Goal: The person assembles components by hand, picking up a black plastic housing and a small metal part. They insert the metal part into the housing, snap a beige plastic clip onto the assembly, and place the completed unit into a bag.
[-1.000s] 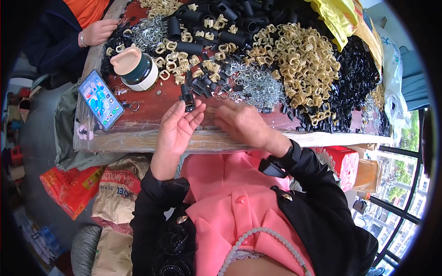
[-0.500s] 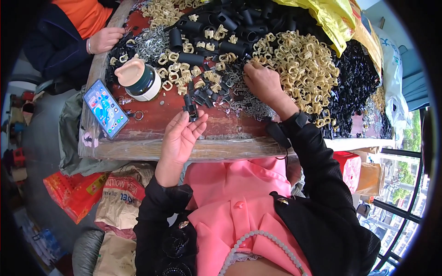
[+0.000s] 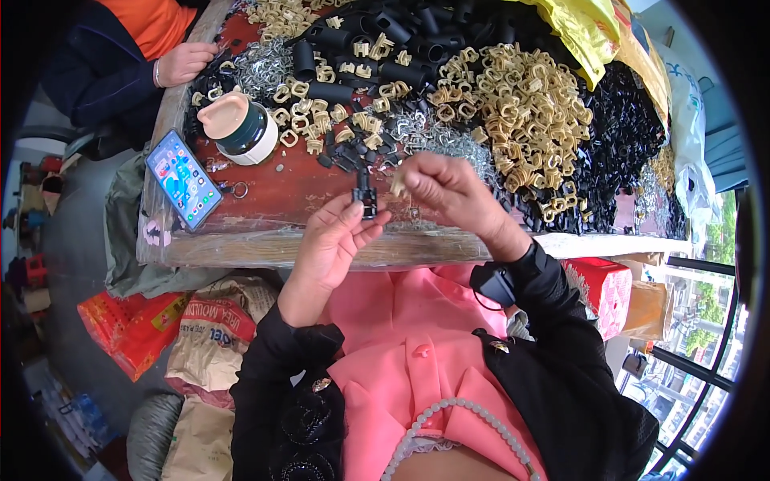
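Note:
Over the table's near edge, my left hand point(image 3: 333, 240) pinches a small black plastic part point(image 3: 365, 194) with a narrow upright stem. Close to its right, my right hand point(image 3: 449, 188) grips a small beige plastic clip point(image 3: 399, 183) between thumb and forefinger. A narrow gap separates the clip from the black part. Beyond my right hand lies a big heap of beige clips point(image 3: 529, 112). Small silvery metal pieces point(image 3: 433, 132) spread just behind that hand. Several small black pieces point(image 3: 346, 154) lie on the red tabletop behind my left hand.
Black tubes point(image 3: 329, 92) pile up at the back, beside a yellow bag point(image 3: 569, 32). A lidded jar point(image 3: 249, 136) and a lit phone point(image 3: 183, 180) stand and lie at left. Another person's hand point(image 3: 184, 64) rests at the far-left table edge. Small black parts point(image 3: 622, 152) heap at right.
My right hand has come from the beige heap toward me and now holds a beige clip. My left hand, with the black part, has moved slightly right.

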A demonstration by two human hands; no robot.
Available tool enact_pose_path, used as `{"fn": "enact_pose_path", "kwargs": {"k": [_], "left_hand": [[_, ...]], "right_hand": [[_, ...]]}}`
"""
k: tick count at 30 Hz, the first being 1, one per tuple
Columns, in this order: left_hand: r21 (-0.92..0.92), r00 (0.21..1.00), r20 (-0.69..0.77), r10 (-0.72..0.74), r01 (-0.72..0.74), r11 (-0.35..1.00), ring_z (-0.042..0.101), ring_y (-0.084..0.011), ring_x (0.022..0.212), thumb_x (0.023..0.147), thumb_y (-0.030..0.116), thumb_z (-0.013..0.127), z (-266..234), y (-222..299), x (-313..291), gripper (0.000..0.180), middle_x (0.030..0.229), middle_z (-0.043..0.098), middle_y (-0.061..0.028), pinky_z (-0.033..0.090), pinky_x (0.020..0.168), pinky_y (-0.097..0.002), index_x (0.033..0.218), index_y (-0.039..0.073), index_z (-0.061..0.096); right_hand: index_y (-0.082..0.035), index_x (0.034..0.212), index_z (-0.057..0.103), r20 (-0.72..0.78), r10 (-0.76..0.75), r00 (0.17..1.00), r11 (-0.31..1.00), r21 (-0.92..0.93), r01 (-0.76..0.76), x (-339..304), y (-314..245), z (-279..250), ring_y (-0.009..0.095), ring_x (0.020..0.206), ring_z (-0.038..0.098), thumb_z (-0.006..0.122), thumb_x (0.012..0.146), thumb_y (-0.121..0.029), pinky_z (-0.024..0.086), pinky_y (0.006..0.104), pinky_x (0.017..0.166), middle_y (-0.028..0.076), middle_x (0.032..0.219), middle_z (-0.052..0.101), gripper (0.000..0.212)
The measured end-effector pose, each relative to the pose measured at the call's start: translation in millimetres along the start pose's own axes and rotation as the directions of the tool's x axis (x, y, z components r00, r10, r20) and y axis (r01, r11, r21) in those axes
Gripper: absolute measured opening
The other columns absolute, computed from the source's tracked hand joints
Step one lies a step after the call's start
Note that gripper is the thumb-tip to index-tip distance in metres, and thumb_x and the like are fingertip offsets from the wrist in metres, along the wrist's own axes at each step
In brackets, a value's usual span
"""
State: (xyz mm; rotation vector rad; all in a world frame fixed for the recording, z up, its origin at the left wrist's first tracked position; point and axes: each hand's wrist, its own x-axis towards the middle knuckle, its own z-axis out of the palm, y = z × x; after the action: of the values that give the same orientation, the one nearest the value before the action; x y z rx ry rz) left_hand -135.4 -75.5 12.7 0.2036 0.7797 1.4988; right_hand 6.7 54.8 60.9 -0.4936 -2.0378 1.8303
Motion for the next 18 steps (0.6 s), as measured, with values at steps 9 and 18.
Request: {"fn": "enact_pose_path", "kwargs": {"k": [9,18], "left_hand": [[0.012,0.998,0.058,-0.038,0.037,0.999,0.058,-0.0207,0.085,0.081,0.014,0.053,11,-13,-12,0.028,0.093,0.057,-0.0094,0.048,0.071,-0.0241,0.104,-0.001,0.051],[0.036,0.998,0.035,-0.061,0.06,0.998,0.058,-0.0184,0.082,0.081,0.015,0.053,15,-14,-17,0.026,0.093,0.058,-0.0086,0.048,0.069,-0.021,0.102,0.0,0.052]], "right_hand": [[0.001,0.083,0.052,0.069,-0.029,0.997,0.998,-0.044,0.032,-15,8,13,0.006,0.06,0.046,0.048,0.085,-0.017,0.04,0.0215,0.055,0.001,0.066,0.051,0.019],[-0.001,0.081,0.053,-0.116,0.134,0.984,0.985,0.123,-0.119,-25,20,30,0.007,0.063,0.047,0.053,0.081,-0.014,0.04,0.0214,0.057,-0.001,0.069,0.049,0.013]]}}
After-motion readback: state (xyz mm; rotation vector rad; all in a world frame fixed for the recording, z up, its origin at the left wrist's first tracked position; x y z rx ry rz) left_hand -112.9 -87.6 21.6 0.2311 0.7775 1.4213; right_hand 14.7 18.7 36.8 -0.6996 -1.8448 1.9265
